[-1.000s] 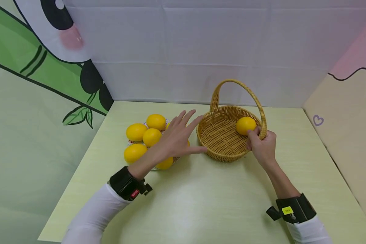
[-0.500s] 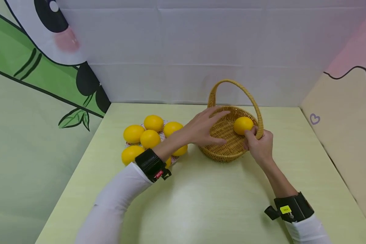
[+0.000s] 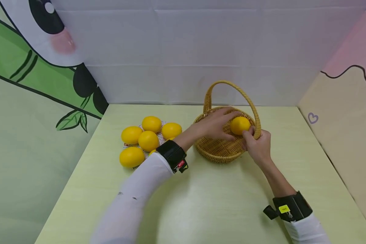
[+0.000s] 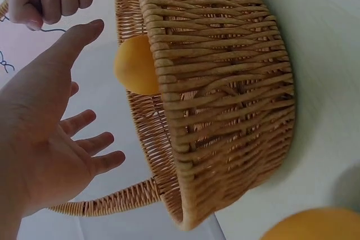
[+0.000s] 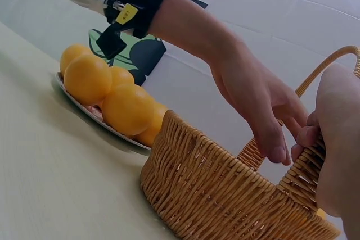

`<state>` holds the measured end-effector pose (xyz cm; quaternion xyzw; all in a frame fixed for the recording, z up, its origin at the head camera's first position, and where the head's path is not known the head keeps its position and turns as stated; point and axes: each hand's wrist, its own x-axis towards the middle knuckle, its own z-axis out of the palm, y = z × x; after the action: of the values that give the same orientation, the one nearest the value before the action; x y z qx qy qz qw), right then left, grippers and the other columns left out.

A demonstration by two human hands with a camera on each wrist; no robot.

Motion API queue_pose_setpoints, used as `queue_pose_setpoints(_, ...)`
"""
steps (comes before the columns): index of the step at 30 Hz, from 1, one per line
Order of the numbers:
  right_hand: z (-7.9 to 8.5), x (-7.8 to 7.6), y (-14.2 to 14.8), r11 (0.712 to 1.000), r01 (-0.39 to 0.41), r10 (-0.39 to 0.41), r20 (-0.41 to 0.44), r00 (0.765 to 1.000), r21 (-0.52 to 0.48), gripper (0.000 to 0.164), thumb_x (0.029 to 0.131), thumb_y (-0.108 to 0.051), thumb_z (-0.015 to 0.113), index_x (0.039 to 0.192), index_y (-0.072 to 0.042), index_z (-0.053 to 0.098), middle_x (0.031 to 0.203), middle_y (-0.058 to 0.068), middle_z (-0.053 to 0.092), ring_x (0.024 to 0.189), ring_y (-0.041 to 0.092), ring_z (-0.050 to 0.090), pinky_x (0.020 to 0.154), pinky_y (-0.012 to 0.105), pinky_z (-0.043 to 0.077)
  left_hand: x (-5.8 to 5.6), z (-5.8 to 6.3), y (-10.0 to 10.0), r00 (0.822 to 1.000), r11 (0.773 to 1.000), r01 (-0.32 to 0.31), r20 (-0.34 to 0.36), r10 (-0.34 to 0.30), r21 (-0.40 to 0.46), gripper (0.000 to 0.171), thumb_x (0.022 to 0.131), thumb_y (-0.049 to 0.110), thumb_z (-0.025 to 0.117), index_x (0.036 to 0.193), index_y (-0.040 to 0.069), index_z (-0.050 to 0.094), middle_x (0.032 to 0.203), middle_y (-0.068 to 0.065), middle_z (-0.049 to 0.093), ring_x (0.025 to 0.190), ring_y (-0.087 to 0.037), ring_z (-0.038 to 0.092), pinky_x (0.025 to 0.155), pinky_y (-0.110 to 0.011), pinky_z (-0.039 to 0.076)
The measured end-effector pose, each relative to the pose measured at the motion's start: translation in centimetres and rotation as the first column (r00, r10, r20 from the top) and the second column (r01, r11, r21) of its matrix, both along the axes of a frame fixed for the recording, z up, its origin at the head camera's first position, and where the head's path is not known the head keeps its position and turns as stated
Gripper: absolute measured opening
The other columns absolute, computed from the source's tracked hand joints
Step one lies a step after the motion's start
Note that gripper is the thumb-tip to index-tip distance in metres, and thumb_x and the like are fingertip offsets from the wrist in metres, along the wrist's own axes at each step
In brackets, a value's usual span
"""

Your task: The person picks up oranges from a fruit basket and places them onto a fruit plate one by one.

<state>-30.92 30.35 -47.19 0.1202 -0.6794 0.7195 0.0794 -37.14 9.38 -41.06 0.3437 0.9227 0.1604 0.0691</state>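
Note:
In the head view, a round wicker basket (image 3: pixel 218 158) with a tall arched handle (image 3: pixel 208 101) stands on the table. Inside at its right lies one smooth yellow-orange fruit (image 3: pixel 240 125). My right hand (image 3: pixel 259 145) grips the handle's right base at the rim. My left hand (image 3: pixel 215 126) reaches over the basket from the left, fingers spread close to the fruit and holding nothing. Its thumb and fingers stand apart in the left wrist view, beside the basket's mouth. Several like fruits (image 3: pixel 148 141) lie to the left, partly behind my left forearm.
Those fruits rest on a shallow plate (image 5: pixel 84 108) with a printed surface. The pale table (image 3: pixel 225 203) meets a whitish backdrop (image 3: pixel 170 81) right behind the basket. Printed side panels (image 3: pixel 338 112) bound the table on the left and right.
My left hand has moved right, from above the plate's right side to over the basket beside the fruit. My right hand keeps its grip on the handle.

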Motion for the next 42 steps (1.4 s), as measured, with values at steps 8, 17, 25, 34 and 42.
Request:
queue_pose_setpoints(8,0.2,0.3,-0.2,1.0,-0.004,0.005,0.015,1.0,-0.014,0.041,0.107,0.0,0.056,0.068,0.002,0.045,0.052,0.0,0.048,0.044,0.015,0.043,0.042,0.025,0.041,-1.1,-0.1,2.2,0.997,0.998,-0.028,0.066,0.032,-0.059,0.092,0.103,0.053,0.081,0.178,0.026,0.034,0.185,-0.008,0.031,0.169,-0.03,0.038,0.137,-0.048,0.043)
queue_pose_setpoints(17,0.2,0.8,-0.5,0.999,0.005,-0.004,0.017,1.0,-0.052,0.04,0.106,0.004,0.055,0.067,0.002,0.043,0.051,-0.001,0.046,0.043,0.013,0.041,0.041,0.024,0.038,-2.1,-0.3,4.0,0.986,0.994,-0.08,0.142,0.091,-0.08,0.097,0.104,0.059,0.076,0.181,0.03,0.026,0.187,-0.004,0.026,0.171,-0.027,0.035,0.138,-0.046,0.041)
queue_pose_setpoints(25,0.4,1.0,-0.5,0.999,0.011,-0.01,0.019,1.0,-0.044,0.041,0.107,0.003,0.056,0.068,0.001,0.044,0.052,-0.001,0.047,0.043,0.013,0.042,0.042,0.024,0.04,-2.5,-1.2,4.6,0.984,0.994,-0.078,0.156,0.088,-0.07,0.089,0.104,0.057,0.076,0.178,0.025,0.035,0.179,-0.007,0.04,0.156,-0.024,0.05,0.129,-0.038,0.05)
queue_pose_setpoints(34,0.2,1.3,-0.5,0.999,0.023,-0.022,0.018,1.0,-0.044,0.04,0.106,0.003,0.056,0.067,0.001,0.045,0.051,-0.001,0.048,0.043,0.011,0.043,0.042,0.022,0.041,-2.2,-2.5,5.6,0.98,0.996,-0.078,0.178,0.086,-0.05,0.071,0.109,0.044,0.075,0.172,0.028,0.047,0.176,-0.007,0.042,0.153,-0.023,0.05,0.126,-0.036,0.05)
queue_pose_setpoints(42,0.3,1.5,-0.6,0.999,0.031,-0.031,0.006,1.0,-0.026,0.04,0.105,0.003,0.056,0.066,0.001,0.045,0.05,0.0,0.047,0.043,0.013,0.043,0.042,0.023,0.042,-1.9,-2.9,6.1,0.985,0.997,-0.078,0.153,0.08,-0.022,0.058,0.11,0.035,0.076,0.161,0.022,0.054,0.161,-0.007,0.055,0.14,-0.02,0.056,0.118,-0.031,0.054)
